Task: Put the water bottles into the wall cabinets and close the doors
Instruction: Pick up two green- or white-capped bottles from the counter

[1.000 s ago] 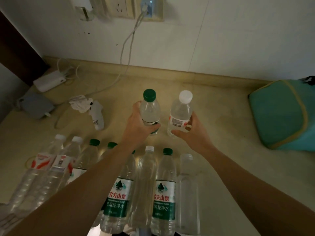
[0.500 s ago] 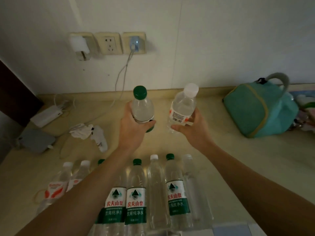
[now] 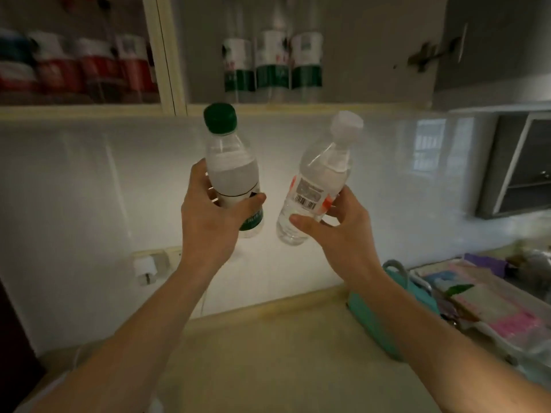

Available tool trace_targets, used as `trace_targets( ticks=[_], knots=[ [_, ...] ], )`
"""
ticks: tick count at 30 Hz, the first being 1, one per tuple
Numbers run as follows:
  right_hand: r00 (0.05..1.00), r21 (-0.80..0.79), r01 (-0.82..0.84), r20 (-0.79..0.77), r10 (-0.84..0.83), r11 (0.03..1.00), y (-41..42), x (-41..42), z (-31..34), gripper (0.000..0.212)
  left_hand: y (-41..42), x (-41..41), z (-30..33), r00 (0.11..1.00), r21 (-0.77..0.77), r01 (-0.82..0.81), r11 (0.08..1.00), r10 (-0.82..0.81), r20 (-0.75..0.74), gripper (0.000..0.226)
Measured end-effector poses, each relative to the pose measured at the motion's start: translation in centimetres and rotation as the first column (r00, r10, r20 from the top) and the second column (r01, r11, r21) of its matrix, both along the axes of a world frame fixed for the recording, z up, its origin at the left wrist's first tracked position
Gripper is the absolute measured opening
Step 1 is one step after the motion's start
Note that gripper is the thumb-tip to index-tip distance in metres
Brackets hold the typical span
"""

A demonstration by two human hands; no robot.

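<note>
My left hand [image 3: 208,222] grips a green-capped water bottle [image 3: 231,165] by its lower half, held upright in the air. My right hand [image 3: 334,231] holds a white-capped bottle [image 3: 319,177] with a red-and-white label, tilted to the right. Both bottles are raised in front of the white wall, just under the wall cabinet [image 3: 268,108]. The cabinet stands open, with three green-labelled bottles [image 3: 272,64] on its shelf. The left compartment holds several red-labelled bottles [image 3: 89,67].
An open grey cabinet door [image 3: 483,40] with a handle hangs at the upper right. A teal bag [image 3: 378,320] sits on the beige counter [image 3: 268,353] at the right, beside a tray of packets [image 3: 489,302]. A wall socket [image 3: 149,266] is at the lower left.
Both hands have lifted their bottles from above the counter up toward the cabinet. The view has tilted up, so the row of bottles on the counter is out of sight.
</note>
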State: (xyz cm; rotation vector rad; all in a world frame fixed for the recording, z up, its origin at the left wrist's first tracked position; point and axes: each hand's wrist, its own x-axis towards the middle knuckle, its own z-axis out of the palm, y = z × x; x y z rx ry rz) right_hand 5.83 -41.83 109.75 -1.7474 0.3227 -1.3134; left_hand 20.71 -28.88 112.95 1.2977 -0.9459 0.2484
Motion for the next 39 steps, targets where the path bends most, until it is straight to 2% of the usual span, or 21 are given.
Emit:
trace_targets(
  ticks=[4,8,11,17,20,24,28,32,35,39],
  knots=[
    [0.991,-0.081,0.020,0.131,-0.009,0.997,0.1,-1.2,7.0,0.054,0.1,-1.6,7.4,0.994,-0.107,0.074,0.991,-0.064,0.091,0.075],
    [0.982,-0.143,0.031,0.190,-0.004,0.989,-0.5,-1.8,14.2,0.053,-0.6,-3.2,14.0,0.981,-0.159,0.121,0.980,-0.093,0.173,0.071],
    [0.984,-0.109,-0.039,0.170,0.058,0.993,-2.3,-2.0,18.8,0.053,-2.1,-3.6,18.4,0.980,-0.156,0.085,0.984,-0.054,0.191,0.064],
    [0.996,-0.037,-0.078,0.041,0.080,0.996,-6.9,-1.5,24.4,0.044,-6.1,-2.0,24.6,0.997,-0.044,0.052,0.998,-0.049,0.060,0.062],
    [0.997,-0.023,-0.062,-0.057,0.060,0.998,-8.9,-0.9,25.7,0.037,-7.9,-0.2,25.3,0.999,0.067,0.049,0.997,-0.048,-0.015,0.059],
    [0.994,0.040,-0.035,-0.106,0.039,0.999,-11.1,0.2,26.1,0.031,-9.8,2.1,24.2,0.993,0.080,0.049,0.996,-0.040,-0.114,0.038],
    [0.993,-0.024,-0.027,-0.112,0.024,0.999,-12.7,1.4,25.8,0.027,-10.8,2.9,23.3,0.997,0.112,0.050,0.992,-0.042,-0.071,0.052],
    [0.988,-0.110,-0.035,-0.152,0.018,0.993,-13.5,2.3,25.2,0.031,-10.3,3.8,23.5,1.000,0.253,-0.004,0.967,0.003,0.003,0.041],
    [0.982,-0.142,-0.044,-0.191,0.016,0.989,-14.1,2.4,24.8,0.041,-9.9,4.2,24.0,0.998,0.361,-0.052,0.931,0.040,0.042,0.044],
    [0.977,-0.173,-0.082,-0.211,0.045,0.981,-14.6,2.2,24.4,0.041,-10.7,3.5,23.9,0.995,0.349,-0.094,0.932,0.077,0.060,0.039]
  ],
)
